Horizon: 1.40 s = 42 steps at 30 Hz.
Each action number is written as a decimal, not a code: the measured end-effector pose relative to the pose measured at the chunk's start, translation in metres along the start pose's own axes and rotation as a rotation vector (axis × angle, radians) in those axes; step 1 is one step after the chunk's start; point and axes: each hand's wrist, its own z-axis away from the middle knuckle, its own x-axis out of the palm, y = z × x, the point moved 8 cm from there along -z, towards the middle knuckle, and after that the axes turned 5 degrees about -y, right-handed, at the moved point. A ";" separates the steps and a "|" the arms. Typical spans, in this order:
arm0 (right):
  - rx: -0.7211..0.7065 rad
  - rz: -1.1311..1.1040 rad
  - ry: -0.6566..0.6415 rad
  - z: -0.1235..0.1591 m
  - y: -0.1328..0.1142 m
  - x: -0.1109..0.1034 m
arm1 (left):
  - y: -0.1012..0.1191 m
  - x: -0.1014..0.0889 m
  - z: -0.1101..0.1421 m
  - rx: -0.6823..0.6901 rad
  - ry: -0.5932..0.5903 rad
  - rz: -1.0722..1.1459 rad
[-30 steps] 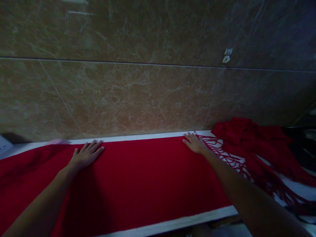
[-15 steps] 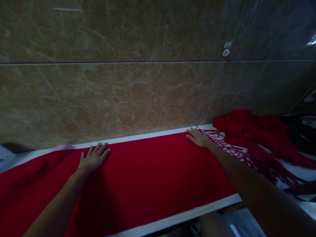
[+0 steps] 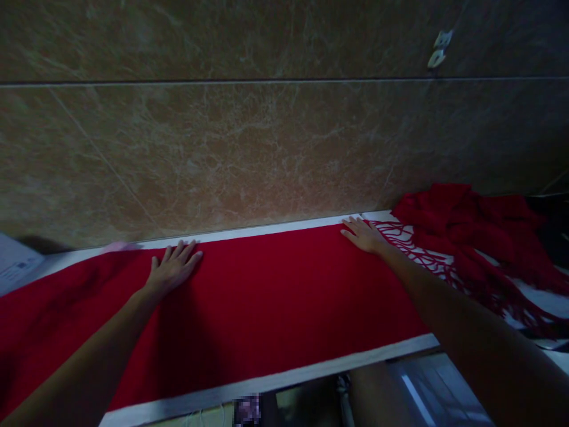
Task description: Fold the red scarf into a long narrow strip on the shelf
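A long red scarf [image 3: 275, 296] lies spread flat along a white table [image 3: 284, 379] that stands against a brown marble wall. My left hand [image 3: 174, 267] rests palm down on the scarf near its far edge, fingers spread. My right hand [image 3: 362, 234] lies flat and open on the scarf's far right corner, right where the red fringe [image 3: 411, 252] begins. Neither hand holds anything.
A second bunched red scarf [image 3: 471, 222] with long tassels lies at the right on the table. A white paper or box [image 3: 15, 261] sits at the far left. A small white fitting [image 3: 438, 50] hangs on the wall [image 3: 267, 136]. Below the table's front edge the floor shows.
Both hands stay flat on the scarf in the same spots. The camera has shifted, so the near table edge and floor now show more.
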 end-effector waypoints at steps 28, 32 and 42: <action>-0.080 0.015 0.065 -0.010 0.003 0.006 | 0.001 -0.002 0.054 -0.260 -0.082 0.141; -0.079 0.048 0.077 -0.011 0.003 0.005 | 0.001 -0.002 0.053 -0.247 -0.062 0.146; -0.066 0.031 0.066 -0.011 0.000 0.005 | 0.003 -0.004 0.058 -0.281 -0.108 0.182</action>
